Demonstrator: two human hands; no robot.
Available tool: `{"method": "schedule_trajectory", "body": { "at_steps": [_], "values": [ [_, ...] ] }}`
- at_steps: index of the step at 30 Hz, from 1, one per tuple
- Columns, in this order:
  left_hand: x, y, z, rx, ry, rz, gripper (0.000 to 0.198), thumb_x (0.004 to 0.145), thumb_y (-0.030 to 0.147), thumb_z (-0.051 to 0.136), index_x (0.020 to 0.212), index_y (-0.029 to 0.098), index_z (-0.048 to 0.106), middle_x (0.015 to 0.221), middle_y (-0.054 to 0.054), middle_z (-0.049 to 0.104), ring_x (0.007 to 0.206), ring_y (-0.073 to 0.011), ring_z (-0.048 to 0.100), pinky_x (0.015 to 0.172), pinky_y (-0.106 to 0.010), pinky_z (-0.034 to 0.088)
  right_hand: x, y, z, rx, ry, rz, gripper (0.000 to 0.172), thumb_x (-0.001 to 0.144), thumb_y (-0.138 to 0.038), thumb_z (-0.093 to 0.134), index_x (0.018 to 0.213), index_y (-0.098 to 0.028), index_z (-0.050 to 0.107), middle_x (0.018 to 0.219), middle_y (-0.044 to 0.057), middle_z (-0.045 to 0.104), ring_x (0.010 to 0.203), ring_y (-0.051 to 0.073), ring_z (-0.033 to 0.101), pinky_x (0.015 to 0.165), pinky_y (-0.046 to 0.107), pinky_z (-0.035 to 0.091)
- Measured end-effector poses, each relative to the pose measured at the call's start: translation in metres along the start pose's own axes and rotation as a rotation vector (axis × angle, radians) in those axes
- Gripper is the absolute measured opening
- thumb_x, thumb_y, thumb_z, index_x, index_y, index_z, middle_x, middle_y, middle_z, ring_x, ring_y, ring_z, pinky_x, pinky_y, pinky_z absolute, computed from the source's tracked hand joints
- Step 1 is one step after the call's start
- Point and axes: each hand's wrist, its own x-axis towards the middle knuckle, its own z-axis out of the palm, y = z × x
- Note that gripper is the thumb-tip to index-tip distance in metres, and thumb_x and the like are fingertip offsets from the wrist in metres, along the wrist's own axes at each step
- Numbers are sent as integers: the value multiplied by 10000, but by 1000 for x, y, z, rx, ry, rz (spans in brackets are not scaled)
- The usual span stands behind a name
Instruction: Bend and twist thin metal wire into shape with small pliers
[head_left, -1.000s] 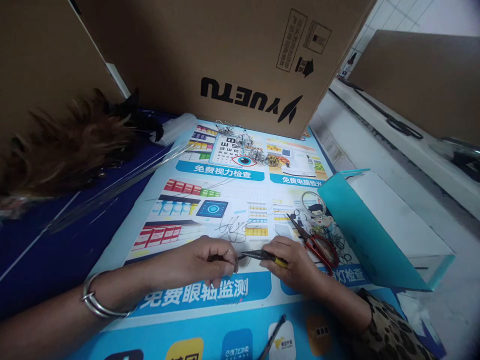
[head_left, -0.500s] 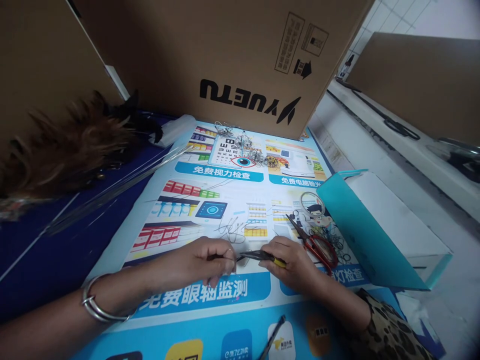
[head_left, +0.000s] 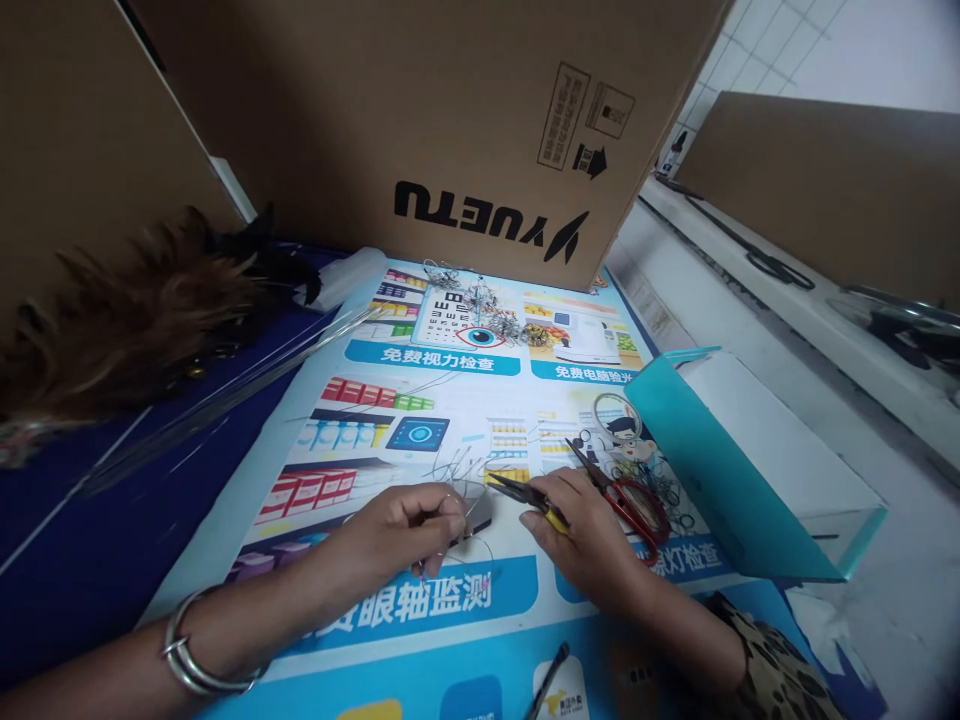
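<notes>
My left hand [head_left: 420, 525] is closed in a pinch on thin wire [head_left: 489, 560], which loops out past the fingertips over the printed sheet [head_left: 480, 400]. A silver bangle circles that wrist. My right hand [head_left: 585, 525] grips yellow-handled pliers [head_left: 529, 495]; their jaws are parted and point left, a short way from the left fingertips, with nothing seen between them. Red-handled scissors [head_left: 637, 510] lie just beyond the right hand, among several small wire rings and loops [head_left: 671, 490]. Loose wire ends [head_left: 450, 465] stretch over the sheet behind the left hand.
Wire clusters [head_left: 480, 300] lie near a big cardboard box [head_left: 337, 120] at the back. An open teal box [head_left: 720, 480] stands on the right. Long straight wires [head_left: 247, 400] and a brown feather duster [head_left: 127, 320] are on the left. A dark slim tool [head_left: 551, 675] lies in front.
The pliers' jaws have opened and come away from the wire at my left fingertips. A wire loop now shows below and right of my left hand. The view has tilted slightly.
</notes>
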Motion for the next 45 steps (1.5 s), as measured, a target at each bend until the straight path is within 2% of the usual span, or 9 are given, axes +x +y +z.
{"method": "schedule_trajectory", "body": {
  "at_steps": [5,10,14,18,25,30,34,38,45],
  "values": [
    [0,-7,1,63,84,66,196,820,317,482,694,170,517,579,36,494,501,-89,408,502,-216,328,-2,-3,-1,81,-40,49,270,841,-309,514,1087,-198,528,1022,76,553,930,209,508,787,332,451],
    [0,-11,3,307,189,236,167,819,240,461,681,170,524,717,-5,538,615,-118,467,576,-233,375,-4,-11,0,142,-77,59,264,848,-316,504,1087,-205,525,1021,66,549,942,198,508,797,319,449],
    [1,-9,6,455,216,341,165,827,194,427,701,172,531,737,-22,551,682,-142,490,628,-252,387,-4,-13,3,120,-73,76,276,844,-327,508,1091,-206,530,1021,68,559,933,201,516,794,318,450],
    [1,-8,7,517,215,379,176,830,188,427,681,174,520,730,-25,554,697,-150,497,634,-256,383,-3,-14,4,75,-90,100,250,850,-342,502,1058,-214,557,979,60,584,883,196,541,757,296,457],
    [2,-7,5,422,154,281,240,856,258,430,640,177,496,693,-2,526,663,-136,493,617,-241,380,-2,-8,1,-76,-78,61,246,868,-362,479,1043,-222,580,933,54,615,836,188,571,676,256,458],
    [5,-6,0,255,76,116,254,849,362,465,704,168,541,646,14,522,587,-119,462,569,-233,361,-1,3,-1,-168,-27,-22,271,873,-363,473,1067,-207,579,937,64,619,848,192,570,700,268,455],
    [6,-6,-7,105,-23,0,292,844,422,469,739,165,558,559,34,512,519,-101,408,519,-217,316,1,10,-9,-176,-34,-133,240,875,-334,486,1050,-200,582,920,63,620,861,182,564,731,263,453],
    [8,-6,-12,38,-108,-50,287,819,441,503,767,167,571,574,29,532,525,-104,438,516,-216,331,3,15,-20,-196,12,-301,224,878,-320,491,1030,-182,581,942,81,615,860,181,556,734,276,449],
    [9,-3,-15,59,-141,-90,183,792,344,536,741,170,564,608,25,534,561,-115,505,529,-223,386,5,15,-29,-271,-61,-509,225,877,-279,493,1066,-180,563,892,75,611,805,178,537,702,302,430]
  ]
}}
